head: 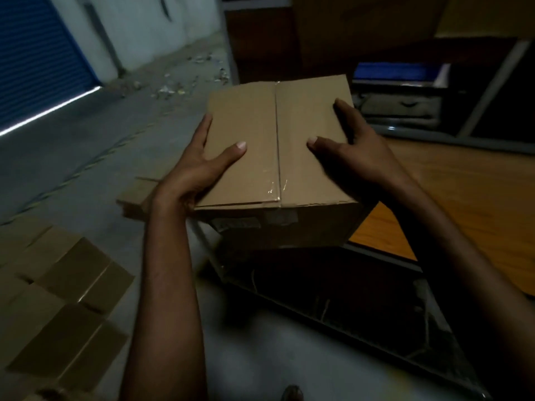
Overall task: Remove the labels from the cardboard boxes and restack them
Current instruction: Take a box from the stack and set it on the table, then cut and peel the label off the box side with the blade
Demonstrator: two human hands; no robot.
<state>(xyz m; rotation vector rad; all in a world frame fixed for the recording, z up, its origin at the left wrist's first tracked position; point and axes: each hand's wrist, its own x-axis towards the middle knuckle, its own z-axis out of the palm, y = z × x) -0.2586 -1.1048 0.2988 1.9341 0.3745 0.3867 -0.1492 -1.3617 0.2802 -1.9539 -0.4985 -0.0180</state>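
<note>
A brown cardboard box (278, 134) with a taped centre seam sits in front of me, held between both hands. My left hand (202, 166) grips its left edge, thumb on top and fingers down the side. On the right edge my right hand (350, 149) holds it the same way, thumb on the top face. A pale label (237, 224) shows faintly on the box's near side face, below the top edge. The box's underside is hidden.
Several closed cardboard boxes (66, 299) lie on the concrete floor at lower left. A wooden surface (463, 204) is to the right, with a dark open box or frame (362, 299) below the held box. A blue roller shutter (37, 59) stands far left.
</note>
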